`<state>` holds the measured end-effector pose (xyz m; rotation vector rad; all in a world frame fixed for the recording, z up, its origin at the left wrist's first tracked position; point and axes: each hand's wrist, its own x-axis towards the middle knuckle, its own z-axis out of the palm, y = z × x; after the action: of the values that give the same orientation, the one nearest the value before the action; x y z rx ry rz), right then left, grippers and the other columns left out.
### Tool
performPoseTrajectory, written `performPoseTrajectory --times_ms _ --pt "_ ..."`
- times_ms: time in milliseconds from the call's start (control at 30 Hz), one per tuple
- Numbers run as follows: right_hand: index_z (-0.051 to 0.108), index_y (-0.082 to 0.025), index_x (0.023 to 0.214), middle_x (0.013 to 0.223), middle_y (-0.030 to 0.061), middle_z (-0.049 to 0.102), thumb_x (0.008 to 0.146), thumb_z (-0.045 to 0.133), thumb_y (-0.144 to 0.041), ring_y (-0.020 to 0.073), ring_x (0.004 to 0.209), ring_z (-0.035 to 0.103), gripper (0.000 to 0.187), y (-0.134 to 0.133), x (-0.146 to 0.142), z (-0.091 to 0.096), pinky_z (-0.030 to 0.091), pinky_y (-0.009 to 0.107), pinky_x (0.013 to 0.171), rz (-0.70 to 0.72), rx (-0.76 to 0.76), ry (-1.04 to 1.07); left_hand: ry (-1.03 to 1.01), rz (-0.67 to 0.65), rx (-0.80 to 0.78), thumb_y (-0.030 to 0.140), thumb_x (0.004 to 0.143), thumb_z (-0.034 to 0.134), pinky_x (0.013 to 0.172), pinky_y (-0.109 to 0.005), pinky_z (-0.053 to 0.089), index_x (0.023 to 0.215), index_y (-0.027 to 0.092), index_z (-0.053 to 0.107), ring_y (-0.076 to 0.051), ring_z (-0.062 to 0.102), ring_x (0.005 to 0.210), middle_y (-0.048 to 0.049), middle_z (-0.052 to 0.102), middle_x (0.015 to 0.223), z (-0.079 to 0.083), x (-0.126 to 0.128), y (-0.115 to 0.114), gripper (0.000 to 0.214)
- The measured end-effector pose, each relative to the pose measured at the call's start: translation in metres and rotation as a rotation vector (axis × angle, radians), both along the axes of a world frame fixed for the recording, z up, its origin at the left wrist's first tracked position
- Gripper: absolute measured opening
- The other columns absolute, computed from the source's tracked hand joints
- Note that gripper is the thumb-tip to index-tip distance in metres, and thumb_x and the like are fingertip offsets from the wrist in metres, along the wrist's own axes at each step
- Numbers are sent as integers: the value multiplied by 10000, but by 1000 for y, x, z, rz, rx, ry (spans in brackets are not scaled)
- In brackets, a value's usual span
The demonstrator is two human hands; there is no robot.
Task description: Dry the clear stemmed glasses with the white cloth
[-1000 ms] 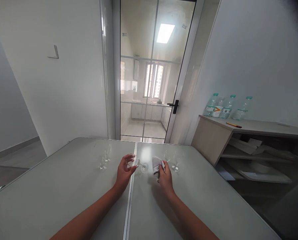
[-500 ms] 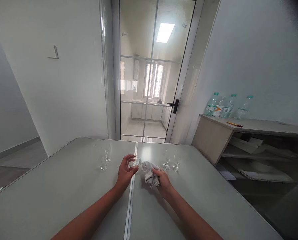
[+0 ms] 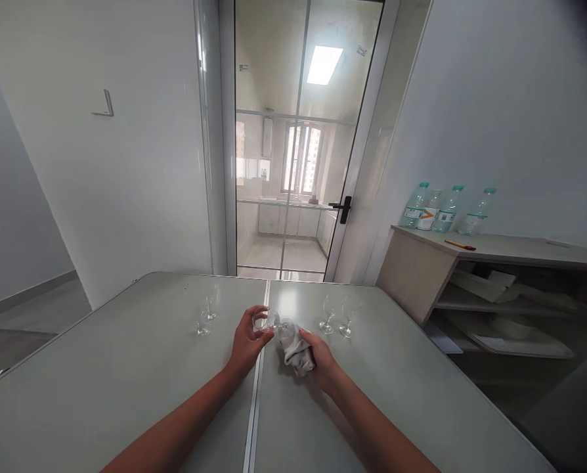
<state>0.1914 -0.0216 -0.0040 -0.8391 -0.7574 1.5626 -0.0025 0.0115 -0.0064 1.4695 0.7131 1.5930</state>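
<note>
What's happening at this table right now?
A person is working on a stemmed glass with both bare hands. The left hand grips it by the bowl, tipped on its side, while the right hand holds a pale grey cloth against its foot end. Two other stemmed glasses stand upright on the table to the left, at and, and two more to the right, at and.
</note>
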Motion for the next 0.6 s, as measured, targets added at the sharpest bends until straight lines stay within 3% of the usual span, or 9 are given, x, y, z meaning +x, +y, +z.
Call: performPoseTrajectory --times_ms 100,200,400,500,600 --pt "714 -153 811 743 13 668 732 789 -413 154 665 580 282 2 3 1 461 245 602 -63 39 -33 1 38 -20 382 789 804 787 -306 585 1256 291 552 -245 548 1167 -98 540 1351 2 -1 1 538" --pt "729 -166 857 796 8 691 737 774 -407 158 711 597 273 1 6 9 463 236 626 -130 92 -76 -5 -6 -37 379 771 820 794 -319 591 1251 285 565 -249 551 1157 -104 552 1341 0 0 1 552" --pt "710 -171 840 776 29 699 757 742 -448 182 701 624 291 -2 2 10 489 260 632 -66 60 -73 -5 -137 -15 377 748 839 822 -366 604 1265 265 580 -261 560 1146 -127 561 1333 -3 2 0 589" --pt "696 -154 827 754 59 701 771 713 -479 207 695 649 330 -1 0 3 508 286 627 -6 -10 -83 -18 -55 -2 382 763 825 819 -353 599 1264 268 577 -263 561 1159 -125 560 1337 1 0 -1 571" --pt "662 -166 780 696 38 672 767 695 -498 192 642 625 334 2 3 -3 493 276 592 -76 10 -168 -17 21 -17 379 776 813 817 -336 590 1251 274 573 -257 557 1165 -116 554 1343 5 -2 -1 543"
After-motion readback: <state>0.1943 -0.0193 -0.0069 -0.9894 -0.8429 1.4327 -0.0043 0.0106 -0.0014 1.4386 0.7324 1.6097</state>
